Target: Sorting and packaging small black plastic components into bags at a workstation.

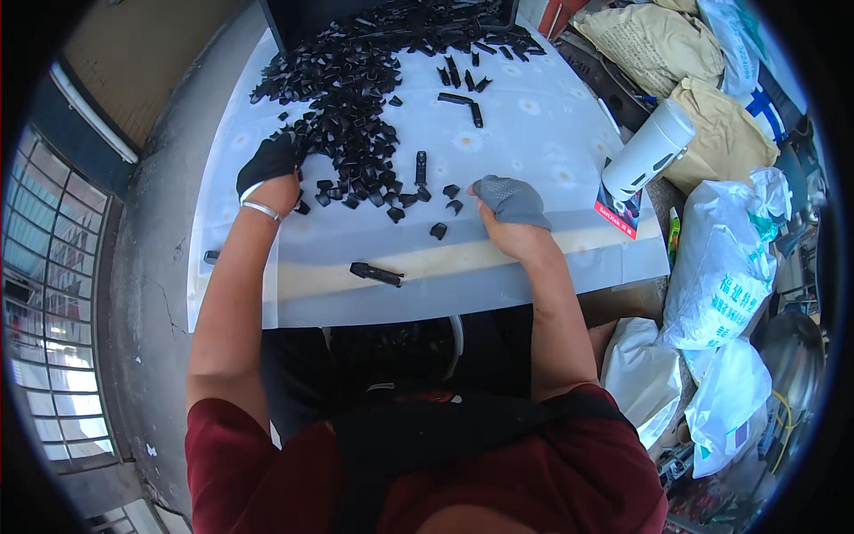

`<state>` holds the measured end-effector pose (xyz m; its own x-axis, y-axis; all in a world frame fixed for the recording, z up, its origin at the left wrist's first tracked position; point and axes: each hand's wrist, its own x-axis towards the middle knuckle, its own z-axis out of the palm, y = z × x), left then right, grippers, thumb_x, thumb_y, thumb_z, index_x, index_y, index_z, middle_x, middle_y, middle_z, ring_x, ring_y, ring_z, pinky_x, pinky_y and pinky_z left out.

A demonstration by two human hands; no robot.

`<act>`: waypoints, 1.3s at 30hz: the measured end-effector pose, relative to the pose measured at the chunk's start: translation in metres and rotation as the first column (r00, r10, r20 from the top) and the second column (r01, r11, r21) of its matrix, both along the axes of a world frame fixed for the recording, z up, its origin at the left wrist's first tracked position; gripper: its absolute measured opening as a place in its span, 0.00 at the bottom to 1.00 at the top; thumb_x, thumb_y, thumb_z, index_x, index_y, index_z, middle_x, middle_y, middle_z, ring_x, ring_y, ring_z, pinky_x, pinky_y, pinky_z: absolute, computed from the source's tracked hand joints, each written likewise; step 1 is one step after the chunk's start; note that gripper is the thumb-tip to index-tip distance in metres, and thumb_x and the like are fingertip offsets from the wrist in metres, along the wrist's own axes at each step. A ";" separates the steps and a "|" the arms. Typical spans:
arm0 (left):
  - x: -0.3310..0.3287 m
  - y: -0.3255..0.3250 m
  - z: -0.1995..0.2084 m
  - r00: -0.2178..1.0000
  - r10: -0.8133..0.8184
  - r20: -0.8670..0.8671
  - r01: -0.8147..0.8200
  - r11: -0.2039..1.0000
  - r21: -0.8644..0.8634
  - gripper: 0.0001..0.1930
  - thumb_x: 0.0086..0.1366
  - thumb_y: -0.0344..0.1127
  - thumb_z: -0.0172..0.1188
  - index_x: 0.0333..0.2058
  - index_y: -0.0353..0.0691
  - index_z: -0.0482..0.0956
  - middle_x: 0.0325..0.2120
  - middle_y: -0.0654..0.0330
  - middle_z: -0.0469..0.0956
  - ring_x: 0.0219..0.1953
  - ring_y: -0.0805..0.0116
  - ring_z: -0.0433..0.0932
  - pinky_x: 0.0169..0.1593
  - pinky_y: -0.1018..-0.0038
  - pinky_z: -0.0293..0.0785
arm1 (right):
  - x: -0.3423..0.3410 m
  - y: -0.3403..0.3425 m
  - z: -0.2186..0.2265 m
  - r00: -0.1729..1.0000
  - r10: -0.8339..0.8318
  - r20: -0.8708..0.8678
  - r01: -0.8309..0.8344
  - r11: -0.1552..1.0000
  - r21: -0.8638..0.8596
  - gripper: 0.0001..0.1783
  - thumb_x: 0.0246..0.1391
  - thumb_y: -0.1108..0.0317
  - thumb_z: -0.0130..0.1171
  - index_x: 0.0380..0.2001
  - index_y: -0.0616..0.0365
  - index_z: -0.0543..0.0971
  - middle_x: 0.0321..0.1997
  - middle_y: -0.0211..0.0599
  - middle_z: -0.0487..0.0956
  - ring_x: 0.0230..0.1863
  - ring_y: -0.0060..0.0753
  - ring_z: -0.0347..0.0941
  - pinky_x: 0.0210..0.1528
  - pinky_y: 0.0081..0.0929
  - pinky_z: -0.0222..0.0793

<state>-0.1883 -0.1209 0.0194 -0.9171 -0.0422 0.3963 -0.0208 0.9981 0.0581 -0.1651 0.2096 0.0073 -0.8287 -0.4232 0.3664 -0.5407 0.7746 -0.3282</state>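
My left hand (269,174), in a black glove, reaches to the left edge of a heap of small black plastic pieces (351,142). Its fingertips blend into the dark pieces, so their grip is hidden. My right hand (511,205), in a grey glove, is curled low over the table's right half; anything inside it is out of sight. Just left of it lie a few loose black pieces (439,230). A longer black part (421,167) lies by the heap's right edge, and another long black part (376,273) rests near the front edge.
A black bin (276,27) stands at the back, with more black parts around its opening. A jointed black part (463,107) lies at the back right of the table (551,160). On the right edge stands a white cylinder (649,149); stuffed sacks (721,267) crowd beyond.
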 end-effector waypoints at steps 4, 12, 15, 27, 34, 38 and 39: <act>-0.027 -0.005 -0.017 0.990 0.016 0.142 -0.029 0.996 0.088 0.15 0.50 0.31 0.53 0.40 0.41 0.74 0.36 0.51 0.74 0.37 0.54 0.74 0.42 0.64 0.70 | -0.021 -0.014 -0.010 0.988 -0.009 -0.154 0.032 0.989 0.144 0.10 0.46 0.71 0.49 0.34 0.52 0.76 0.32 0.43 0.75 0.34 0.46 0.71 0.38 0.37 0.66; 0.006 0.015 -0.024 0.980 -0.180 -0.080 0.191 0.968 0.160 0.12 0.50 0.35 0.57 0.34 0.40 0.76 0.27 0.52 0.76 0.30 0.54 0.75 0.37 0.66 0.71 | -0.048 -0.068 -0.003 0.998 0.020 0.051 -0.031 0.971 0.235 0.10 0.46 0.67 0.50 0.32 0.55 0.76 0.33 0.44 0.75 0.36 0.46 0.71 0.40 0.38 0.66; 0.018 0.015 -0.023 0.986 -0.128 -0.108 0.156 0.938 0.309 0.11 0.50 0.36 0.59 0.34 0.41 0.76 0.21 0.53 0.76 0.26 0.58 0.75 0.32 0.68 0.70 | -0.046 -0.079 0.015 0.994 -0.032 0.109 -0.001 0.957 0.289 0.11 0.47 0.64 0.51 0.34 0.56 0.75 0.35 0.44 0.75 0.37 0.47 0.71 0.41 0.38 0.66; 0.054 0.061 -0.006 0.984 -0.161 -0.073 0.176 0.870 0.461 0.16 0.50 0.37 0.62 0.37 0.36 0.73 0.27 0.51 0.77 0.28 0.57 0.77 0.33 0.70 0.72 | 0.016 -0.031 0.013 0.994 0.079 -0.073 -0.102 0.912 -0.398 0.15 0.49 0.68 0.53 0.40 0.62 0.70 0.28 0.41 0.73 0.31 0.39 0.69 0.36 0.32 0.64; 0.107 0.083 -0.014 0.867 -0.458 -0.199 0.483 0.666 0.568 0.26 0.46 0.34 0.67 0.44 0.34 0.69 0.34 0.51 0.76 0.34 0.61 0.77 0.37 0.74 0.72 | 0.054 -0.054 0.017 0.853 0.477 0.212 -0.349 0.824 -0.447 0.17 0.49 0.63 0.55 0.42 0.59 0.70 0.30 0.37 0.73 0.33 0.32 0.69 0.35 0.26 0.65; 0.134 0.094 -0.014 0.893 -0.416 -0.173 0.324 0.324 0.889 0.26 0.47 0.32 0.67 0.45 0.34 0.69 0.36 0.57 0.76 0.34 0.73 0.75 0.37 0.77 0.72 | 0.064 -0.059 0.006 0.715 0.631 0.301 -0.500 0.762 -0.411 0.16 0.48 0.60 0.57 0.39 0.55 0.74 0.31 0.34 0.74 0.33 0.32 0.70 0.36 0.27 0.65; 0.139 0.091 -0.014 0.884 -0.453 -0.114 0.263 0.281 0.923 0.24 0.48 0.30 0.66 0.45 0.35 0.69 0.35 0.59 0.76 0.33 0.74 0.74 0.35 0.79 0.71 | 0.067 -0.059 0.011 0.705 0.617 0.350 -0.463 0.774 -0.431 0.16 0.47 0.61 0.58 0.39 0.56 0.74 0.31 0.35 0.74 0.32 0.33 0.70 0.36 0.28 0.65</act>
<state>-0.0495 -0.0303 0.0054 -0.9751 0.0685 0.2109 0.2213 0.2408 0.9450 -0.0978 0.1505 0.0184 -0.5846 -0.7871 0.1967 -0.5636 0.2197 -0.7963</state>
